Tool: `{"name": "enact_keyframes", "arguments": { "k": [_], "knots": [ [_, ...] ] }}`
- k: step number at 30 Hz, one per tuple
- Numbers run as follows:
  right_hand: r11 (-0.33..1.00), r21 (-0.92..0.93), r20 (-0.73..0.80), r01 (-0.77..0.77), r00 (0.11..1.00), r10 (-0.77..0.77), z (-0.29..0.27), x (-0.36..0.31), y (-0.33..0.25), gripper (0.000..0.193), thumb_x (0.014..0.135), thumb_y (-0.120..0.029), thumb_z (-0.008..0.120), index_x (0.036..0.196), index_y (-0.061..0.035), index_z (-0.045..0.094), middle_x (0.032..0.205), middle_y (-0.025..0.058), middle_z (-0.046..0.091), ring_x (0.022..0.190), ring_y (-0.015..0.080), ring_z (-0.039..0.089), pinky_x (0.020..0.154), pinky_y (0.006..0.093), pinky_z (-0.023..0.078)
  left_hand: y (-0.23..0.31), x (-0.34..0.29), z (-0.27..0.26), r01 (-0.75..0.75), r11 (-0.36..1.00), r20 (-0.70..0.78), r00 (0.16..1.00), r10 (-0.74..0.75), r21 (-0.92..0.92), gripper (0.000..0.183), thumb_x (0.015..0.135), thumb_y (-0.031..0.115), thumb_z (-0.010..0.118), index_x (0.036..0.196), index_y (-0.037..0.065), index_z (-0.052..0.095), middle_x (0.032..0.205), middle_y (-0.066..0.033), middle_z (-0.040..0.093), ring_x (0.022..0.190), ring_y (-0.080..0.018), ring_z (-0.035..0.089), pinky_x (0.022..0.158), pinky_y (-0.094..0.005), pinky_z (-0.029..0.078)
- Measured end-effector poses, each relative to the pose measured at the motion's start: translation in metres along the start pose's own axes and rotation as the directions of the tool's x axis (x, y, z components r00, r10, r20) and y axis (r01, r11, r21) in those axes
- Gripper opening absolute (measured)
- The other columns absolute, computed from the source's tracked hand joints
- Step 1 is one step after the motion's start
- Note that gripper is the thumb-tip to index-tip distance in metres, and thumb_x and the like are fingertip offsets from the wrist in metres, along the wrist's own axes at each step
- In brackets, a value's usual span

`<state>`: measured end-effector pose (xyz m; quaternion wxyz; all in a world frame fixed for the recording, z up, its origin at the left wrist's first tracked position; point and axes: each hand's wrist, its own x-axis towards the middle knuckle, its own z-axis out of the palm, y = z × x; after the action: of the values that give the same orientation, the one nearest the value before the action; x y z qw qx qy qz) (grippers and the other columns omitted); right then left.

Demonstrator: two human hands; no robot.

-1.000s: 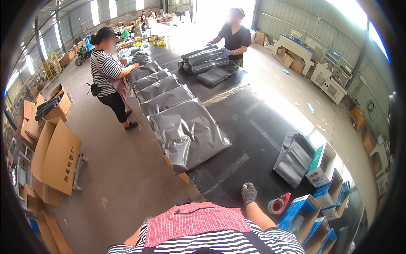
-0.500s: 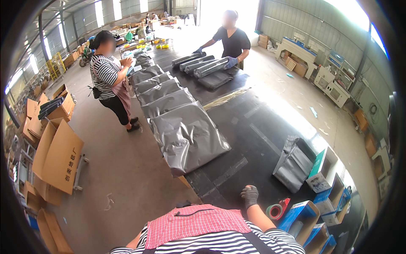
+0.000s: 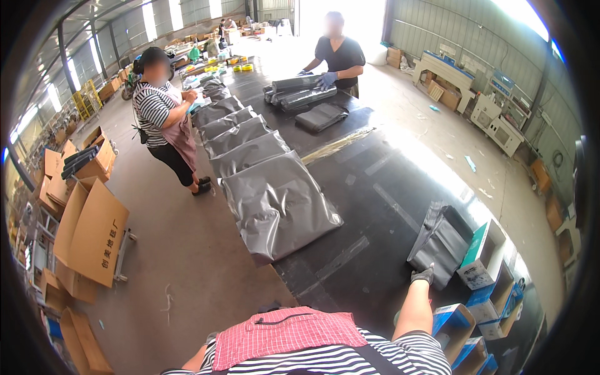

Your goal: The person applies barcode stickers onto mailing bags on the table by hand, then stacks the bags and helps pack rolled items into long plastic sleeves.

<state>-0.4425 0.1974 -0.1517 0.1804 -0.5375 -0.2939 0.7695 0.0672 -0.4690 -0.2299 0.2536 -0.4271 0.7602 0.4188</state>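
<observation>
My gloved right hand [image 3: 424, 275] had moved off the tape roll it rested beside a second ago, up to the stack of grey poly mailer bags [image 3: 440, 242] at 4 o'clock; fingers curled at the stack's lower edge, grip not clear, so I couldn't tell if it held one. Left hand out of view. Judged: reaching for a bag. Blue-and-white cartons [image 3: 484, 262] at 4–5 o'clock stood open, contents hidden. Filled grey bags [image 3: 275, 206] ran in a row toward 12 on the black table [image 3: 375, 187]. Two co-workers stood at 11 and 12.
</observation>
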Motion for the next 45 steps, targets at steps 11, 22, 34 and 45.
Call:
{"name": "enact_keyframes", "arguments": {
  "k": [11, 22, 34, 45],
  "knots": [
    [0.988, 0.089, -0.088, 0.123, 0.989, -0.115, 0.025, 0.021, 0.011, 0.058, 0.083, -0.028, 0.081, 0.123, 0.0085, 0.060, 0.118, 0.0196, 0.066, 0.097, 0.0284, 0.067, 0.081, 0.0474, 0.060, 0.064, 0.028, -0.018, 0.024, 0.996, 0.033, 0.999, -0.027, 0.090, 0.043, 0.096, 0.031, 0.062, 0.129, 0.003, 0.064, 0.129, -0.0175, 0.066, 0.120, -0.0296, 0.062, 0.103, -0.0362, 0.048],
    [0.983, 0.142, 0.045, 0.119, 0.991, -0.126, 0.014, -0.002, 0.029, 0.048, 0.084, -0.019, 0.081, 0.119, 0.0065, 0.059, 0.114, 0.0169, 0.065, 0.096, 0.0300, 0.067, 0.067, 0.0406, 0.062, 0.043, 0.017, -0.006, 0.047, 0.992, 0.054, 0.997, -0.054, 0.120, 0.044, 0.096, 0.032, 0.061, 0.129, 0.003, 0.064, 0.130, -0.0180, 0.066, 0.122, -0.0306, 0.062, 0.103, -0.0370, 0.047],
    [1.000, -0.009, 0.138, 0.016, 0.990, -0.014, 0.086, -0.004, 0.065, 0.047, 0.085, -0.020, 0.080, 0.119, 0.0052, 0.059, 0.118, 0.0192, 0.063, 0.100, 0.0341, 0.066, 0.073, 0.0438, 0.063, 0.107, -0.002, -0.004, -0.084, 0.991, 0.063, 0.995, 0.078, 0.106, 0.046, 0.095, 0.036, 0.060, 0.130, 0.005, 0.065, 0.128, -0.0170, 0.067, 0.120, -0.0297, 0.063, 0.103, -0.0365, 0.047],
    [0.960, -0.280, 0.413, 0.021, 0.905, 0.101, 0.113, -0.020, 0.104, 0.049, 0.103, -0.054, 0.041, 0.110, -0.0066, 0.051, 0.082, 0.0055, 0.058, 0.072, 0.0192, 0.060, 0.055, 0.0292, 0.045, -0.001, -0.009, 0.028, -0.041, 0.998, -0.070, 0.997, 0.043, 0.037, 0.050, 0.094, 0.044, 0.061, 0.126, 0.006, 0.067, 0.126, -0.0177, 0.068, 0.118, -0.0317, 0.064, 0.100, -0.0399, 0.049]
  ]
}}
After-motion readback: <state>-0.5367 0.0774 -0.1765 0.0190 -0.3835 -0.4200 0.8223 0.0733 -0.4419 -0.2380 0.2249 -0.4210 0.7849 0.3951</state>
